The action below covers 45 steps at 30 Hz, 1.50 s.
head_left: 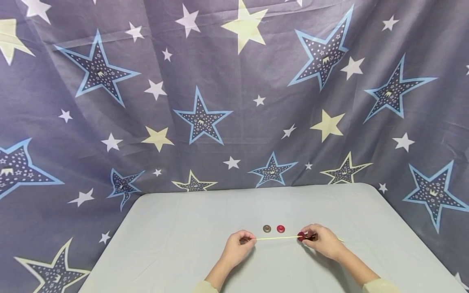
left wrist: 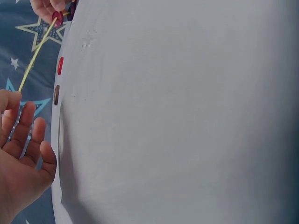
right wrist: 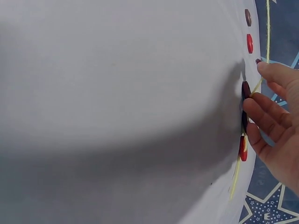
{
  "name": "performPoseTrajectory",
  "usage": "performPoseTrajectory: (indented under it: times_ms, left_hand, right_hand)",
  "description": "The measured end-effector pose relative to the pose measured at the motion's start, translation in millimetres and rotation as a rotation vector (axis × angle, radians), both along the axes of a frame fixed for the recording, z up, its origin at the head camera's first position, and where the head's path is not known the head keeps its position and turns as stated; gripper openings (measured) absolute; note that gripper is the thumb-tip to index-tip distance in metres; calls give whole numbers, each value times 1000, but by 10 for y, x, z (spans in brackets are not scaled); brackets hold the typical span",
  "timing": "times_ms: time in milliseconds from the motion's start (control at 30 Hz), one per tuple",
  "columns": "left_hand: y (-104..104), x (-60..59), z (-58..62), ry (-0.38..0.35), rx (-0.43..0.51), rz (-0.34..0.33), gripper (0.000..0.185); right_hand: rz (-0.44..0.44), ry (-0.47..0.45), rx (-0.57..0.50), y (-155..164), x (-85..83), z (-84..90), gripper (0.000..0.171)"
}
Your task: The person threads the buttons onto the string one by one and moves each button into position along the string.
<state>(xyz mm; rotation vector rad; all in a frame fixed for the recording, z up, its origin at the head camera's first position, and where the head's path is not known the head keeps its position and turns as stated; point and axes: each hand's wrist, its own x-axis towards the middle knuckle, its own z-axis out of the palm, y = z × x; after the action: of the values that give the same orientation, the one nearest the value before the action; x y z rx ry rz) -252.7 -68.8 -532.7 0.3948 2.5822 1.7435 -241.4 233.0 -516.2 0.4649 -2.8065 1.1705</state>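
A yellow string (head_left: 276, 238) stretches nearly straight between the two hands. At its left end, thumb and fingertip of my left hand (head_left: 237, 246) pinch the string; the other fingers are loosely bent in the left wrist view. My right hand (head_left: 324, 243) holds a dark red button (head_left: 301, 236) by its edge, with the string running through it. Beneath the right fingers, more threaded buttons show in the right wrist view, dark ones (right wrist: 245, 88) and a bright red one (right wrist: 243, 149); the hand partly hides them. The string's tail (right wrist: 234, 179) trails beyond them on the table.
A brown button (head_left: 266, 228) and a red button (head_left: 281, 229) lie side by side just behind the taut string. The table (head_left: 176, 244) has a pale grey cover. Behind it hangs a dark curtain (head_left: 234, 122) printed with stars.
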Motion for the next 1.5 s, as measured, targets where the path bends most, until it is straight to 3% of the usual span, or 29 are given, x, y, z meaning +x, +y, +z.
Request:
performPoseTrajectory:
  times_ms: [467, 1500]
  left_hand:
    - [8, 13, 17, -42, -23, 0, 9]
    - [19, 33, 14, -43, -18, -1, 10]
  right_hand:
    - [-10, 7, 41, 10, -3, -43, 21]
    - [35, 83, 129, -67, 0, -53, 20]
